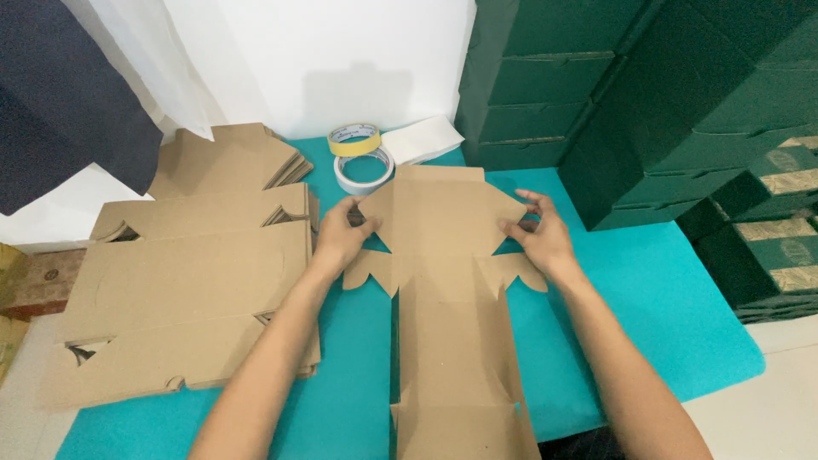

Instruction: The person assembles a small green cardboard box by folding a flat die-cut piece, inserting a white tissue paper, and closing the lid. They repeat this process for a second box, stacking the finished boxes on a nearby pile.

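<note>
Two bare hands, centre of frame, both on one flat die-cut cardboard box blank [452, 281] that lies brown side up on a teal mat [648, 298].

Left hand [345, 234]: fingers closed in a pinch on the left side flap of the blank, at the notch where the flap meets the main panel.

Right hand [538, 232]: fingers closed in a pinch on the right side flap, at the matching notch on the opposite edge.

Blank: runs from just below the tape rolls in the upper centre down to the bottom edge of the frame; a green face shows as a thin strip along its lower left edge.

Stack of cardboard blanks [183, 290]: left half of frame, several sheets of the same brown card lying flat and fanned, its right edge just beside the left hand.

Yellow tape roll [354, 139]: upper centre, lying flat on the mat near the wall.

White tape roll [364, 171]: just below the yellow roll, touching or overlapping it, and just above the top edge of the held blank.

White paper sheet [423, 139]: upper centre, right of the yellow roll.

Dark green boxes [630, 94]: upper right, assembled and stacked in several tiers, resting on the right of the mat.

Dark cloth [60, 102]: upper left corner, hanging against the white wall.
</note>
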